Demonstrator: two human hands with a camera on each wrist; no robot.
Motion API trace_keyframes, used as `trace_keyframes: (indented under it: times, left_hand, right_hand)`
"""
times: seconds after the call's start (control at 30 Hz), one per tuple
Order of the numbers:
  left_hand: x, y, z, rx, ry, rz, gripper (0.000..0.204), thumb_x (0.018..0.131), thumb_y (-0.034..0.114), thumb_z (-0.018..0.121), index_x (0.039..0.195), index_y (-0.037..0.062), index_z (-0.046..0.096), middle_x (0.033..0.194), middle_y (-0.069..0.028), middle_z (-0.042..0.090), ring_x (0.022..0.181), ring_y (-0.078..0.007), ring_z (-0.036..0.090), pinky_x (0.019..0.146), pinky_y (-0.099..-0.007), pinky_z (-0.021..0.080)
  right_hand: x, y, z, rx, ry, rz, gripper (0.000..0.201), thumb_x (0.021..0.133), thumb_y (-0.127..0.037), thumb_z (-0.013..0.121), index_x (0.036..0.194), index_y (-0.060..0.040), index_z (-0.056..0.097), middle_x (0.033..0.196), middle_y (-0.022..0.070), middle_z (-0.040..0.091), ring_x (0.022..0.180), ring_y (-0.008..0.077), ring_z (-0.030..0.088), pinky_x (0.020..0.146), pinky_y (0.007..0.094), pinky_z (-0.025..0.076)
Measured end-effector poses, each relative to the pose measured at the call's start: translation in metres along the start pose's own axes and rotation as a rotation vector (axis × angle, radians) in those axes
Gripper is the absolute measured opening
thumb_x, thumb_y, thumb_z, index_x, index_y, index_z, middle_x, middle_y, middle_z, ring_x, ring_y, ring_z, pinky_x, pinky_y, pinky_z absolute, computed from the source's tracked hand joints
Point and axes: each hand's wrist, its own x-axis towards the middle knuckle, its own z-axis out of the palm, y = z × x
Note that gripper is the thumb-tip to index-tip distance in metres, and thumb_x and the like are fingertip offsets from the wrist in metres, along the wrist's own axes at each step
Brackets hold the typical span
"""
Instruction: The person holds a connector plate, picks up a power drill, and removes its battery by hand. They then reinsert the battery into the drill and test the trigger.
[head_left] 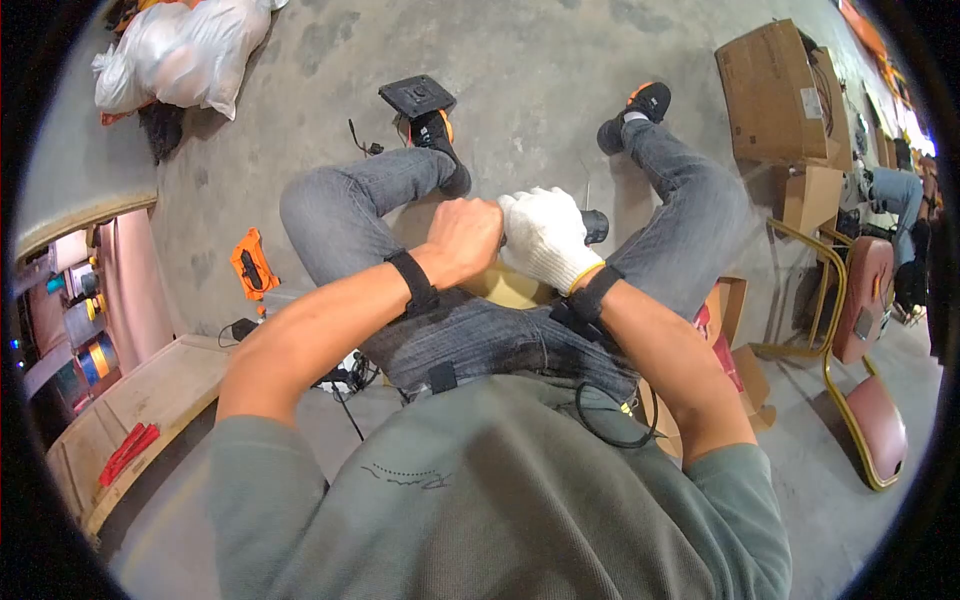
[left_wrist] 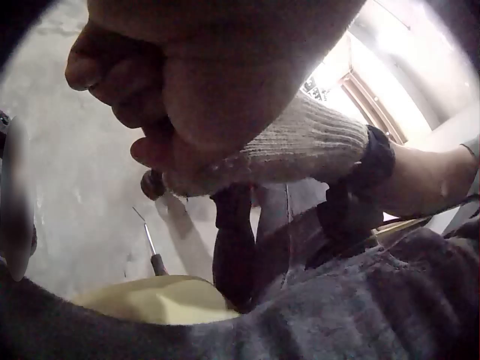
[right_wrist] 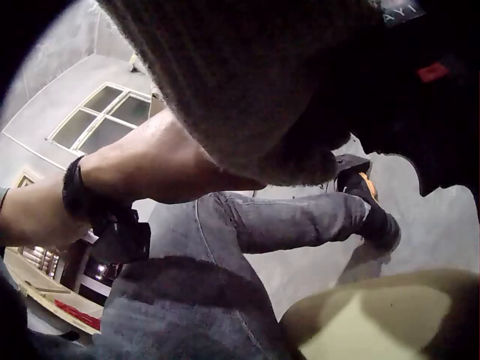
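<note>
In the head view, my bare left hand (head_left: 465, 238) and my right hand (head_left: 548, 236) in a white knitted glove meet between the knees. The right hand grips a black power tool (head_left: 595, 227), whose rounded end sticks out beyond the glove. Dark in the right wrist view, that power tool (right_wrist: 431, 112) carries white lettering and a red spot. The left hand's fingers curl tightly against the gloved hand, around the tool's near part, which is mostly hidden. Below both hands lies a pale yellow rounded thing (head_left: 510, 288). Near it is a thin-shafted, dark-handled tool (left_wrist: 154, 251).
A black square panel (head_left: 417, 97) sits by the left shoe. On the floor at left lies an orange case (head_left: 254, 265); red-handled things (head_left: 128, 452) rest on a wooden bench (head_left: 160, 385). Cardboard boxes (head_left: 770, 90) and a chair (head_left: 865, 300) stand at right, white bags (head_left: 190, 55) at upper left.
</note>
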Motion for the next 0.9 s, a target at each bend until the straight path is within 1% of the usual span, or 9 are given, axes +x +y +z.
trace_keyframes:
  times: [0.13,0.2,0.3,0.37,0.57,0.63,0.7,0.8,0.9]
  left_hand:
    - [0.013,-0.004,-0.010,0.048,-0.090,-0.050,0.026,0.071,0.005,0.067,0.094,-0.0076,0.065,0.085,-0.0286,0.068,0.080,-0.0446,0.069,0.069,-0.0503,0.054]
    - [0.011,-0.001,-0.024,0.187,0.333,-0.048,0.040,0.076,0.009,0.072,0.109,-0.0082,0.056,0.099,-0.0270,0.064,0.093,-0.0436,0.064,0.080,-0.0495,0.051]
    - [-0.010,0.004,-0.042,-0.161,0.455,-0.161,0.055,0.079,0.021,0.079,0.116,-0.0077,0.050,0.107,-0.0254,0.058,0.100,-0.0424,0.058,0.086,-0.0494,0.048]
    - [-0.014,0.008,-0.015,-0.348,0.075,-0.129,0.073,0.076,0.040,0.084,0.120,-0.0067,0.050,0.113,-0.0286,0.060,0.105,-0.0450,0.060,0.090,-0.0488,0.048]
    - [-0.006,0.050,0.000,-0.639,0.023,-0.120,0.073,0.075,0.041,0.085,0.120,-0.0057,0.052,0.102,-0.0281,0.068,0.096,-0.0438,0.068,0.081,-0.0488,0.052]
    - [-0.004,0.043,0.000,-0.565,0.107,-0.073,0.066,0.077,0.039,0.084,0.116,-0.0059,0.054,0.085,-0.0191,0.070,0.078,-0.0345,0.071,0.072,-0.0447,0.054]
    - [-0.013,0.038,-0.011,-0.737,0.058,-0.099,0.058,0.080,0.034,0.082,0.113,-0.0050,0.055,0.081,-0.0144,0.068,0.073,-0.0282,0.069,0.068,-0.0409,0.054]
    - [-0.018,0.039,-0.022,-1.212,0.015,-0.147,0.044,0.085,0.026,0.079,0.109,-0.0029,0.056,0.076,-0.0069,0.064,0.067,-0.0172,0.065,0.062,-0.0338,0.053]
    - [-0.019,0.046,-0.040,-1.555,0.048,-0.168,0.031,0.089,0.017,0.075,0.108,0.0000,0.056,0.079,-0.0022,0.062,0.065,-0.0102,0.063,0.060,-0.0282,0.052]
  right_hand:
    - [0.012,0.009,-0.012,-0.029,0.005,0.048,0.018,0.075,-0.025,0.069,0.088,-0.0122,0.068,0.082,0.0101,0.072,0.080,0.0291,0.071,0.075,0.0430,0.052]
    - [0.018,0.020,-0.037,0.023,-0.104,0.194,0.020,0.077,-0.025,0.069,0.087,-0.0080,0.070,0.083,0.0158,0.072,0.079,0.0330,0.072,0.074,0.0454,0.055]
    - [0.018,0.061,-0.054,0.121,0.090,0.371,0.028,0.077,-0.030,0.071,0.087,-0.0040,0.071,0.082,0.0203,0.072,0.079,0.0365,0.071,0.072,0.0435,0.057]
    - [0.023,0.064,-0.096,0.378,0.090,0.464,0.034,0.076,-0.033,0.071,0.089,-0.0016,0.070,0.078,0.0185,0.071,0.075,0.0349,0.072,0.071,0.0427,0.056]
    - [0.030,0.040,-0.144,0.567,0.097,0.569,0.051,0.082,-0.045,0.070,0.097,0.0030,0.067,0.078,0.0147,0.068,0.076,0.0243,0.069,0.073,0.0365,0.053]
    - [0.027,0.037,-0.148,0.589,0.082,0.608,0.052,0.085,-0.046,0.069,0.102,0.0036,0.067,0.083,0.0137,0.069,0.080,0.0223,0.069,0.075,0.0348,0.053]
    - [0.013,0.050,-0.148,1.138,0.334,0.499,0.053,0.092,-0.042,0.065,0.117,0.0039,0.064,0.095,0.0116,0.070,0.088,0.0205,0.068,0.080,0.0334,0.053]
    - [-0.031,0.104,-0.141,1.159,0.135,0.403,0.057,0.095,-0.038,0.062,0.131,0.0056,0.057,0.113,0.0143,0.067,0.100,0.0206,0.066,0.087,0.0340,0.052]
    - [-0.065,0.079,-0.104,1.569,-0.195,0.248,0.063,0.093,-0.043,0.062,0.133,0.0060,0.055,0.120,0.0156,0.066,0.103,0.0208,0.065,0.089,0.0351,0.053]
